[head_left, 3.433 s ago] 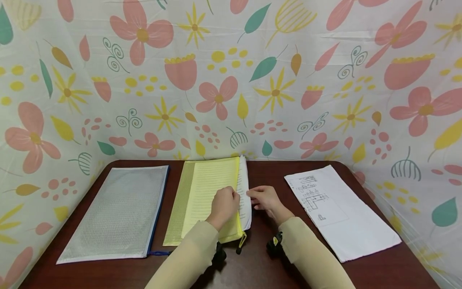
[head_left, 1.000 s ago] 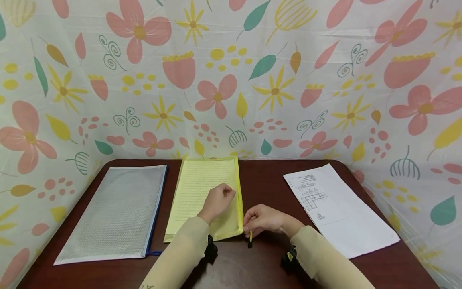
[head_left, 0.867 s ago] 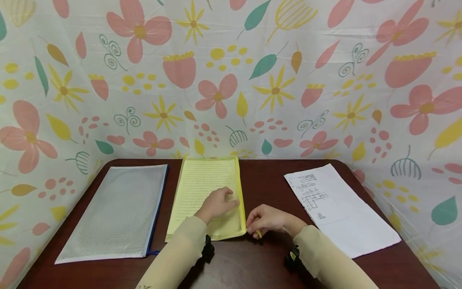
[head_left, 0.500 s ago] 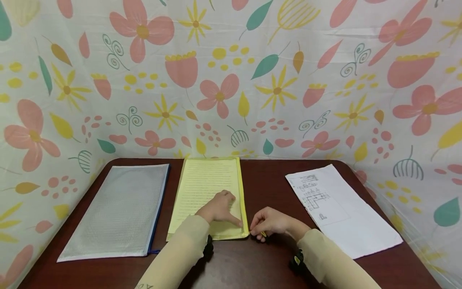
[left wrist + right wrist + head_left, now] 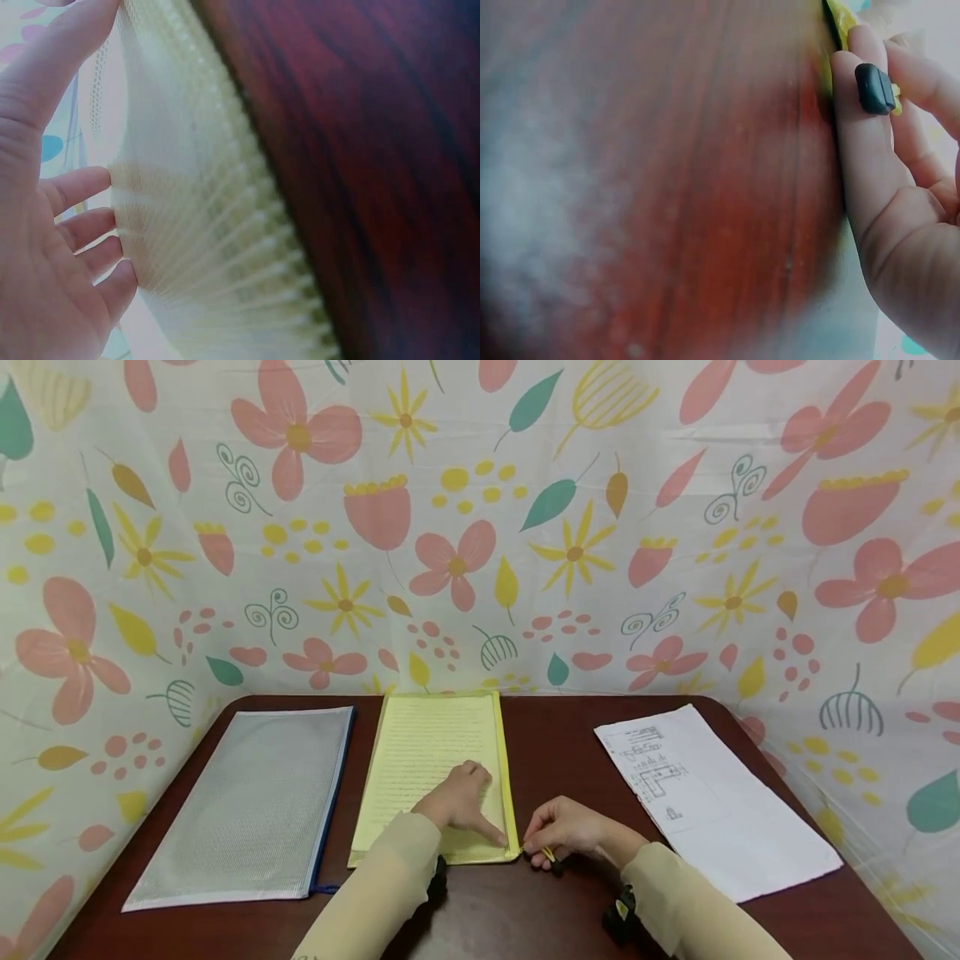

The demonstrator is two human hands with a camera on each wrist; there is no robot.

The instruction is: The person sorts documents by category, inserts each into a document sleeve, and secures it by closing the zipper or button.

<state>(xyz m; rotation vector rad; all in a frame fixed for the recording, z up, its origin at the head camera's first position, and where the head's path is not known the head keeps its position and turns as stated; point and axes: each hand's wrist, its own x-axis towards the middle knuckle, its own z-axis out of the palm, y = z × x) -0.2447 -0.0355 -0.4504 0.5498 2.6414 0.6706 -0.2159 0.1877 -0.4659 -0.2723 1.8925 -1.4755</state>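
Note:
A yellow mesh zip pouch (image 5: 427,735) lies flat at the middle of the table, with lined, written paper showing through it. My left hand (image 5: 461,802) rests on its lower right part, fingers spread and fingertips touching the mesh, as the left wrist view also shows. At the pouch's near right corner my right hand (image 5: 566,828) pinches the zipper pull. The pull's yellow cord with its black end (image 5: 874,90) sticks out between the fingers in the right wrist view. The zipper runs along the pouch's right edge, and the slider itself is hidden by the fingertips.
To the left lies a grey-white mesh zip pouch (image 5: 247,810) with a blue zipper edge. White paper (image 5: 735,818) with a printed technical drawing lies at the right. Behind the dark red-brown table (image 5: 555,752) hangs a floral curtain (image 5: 480,527).
The white sheets that stuck out of the yellow pouch's right side are inside it now. My right hand has moved down to the near corner with the zipper pull; my left fingers have spread out.

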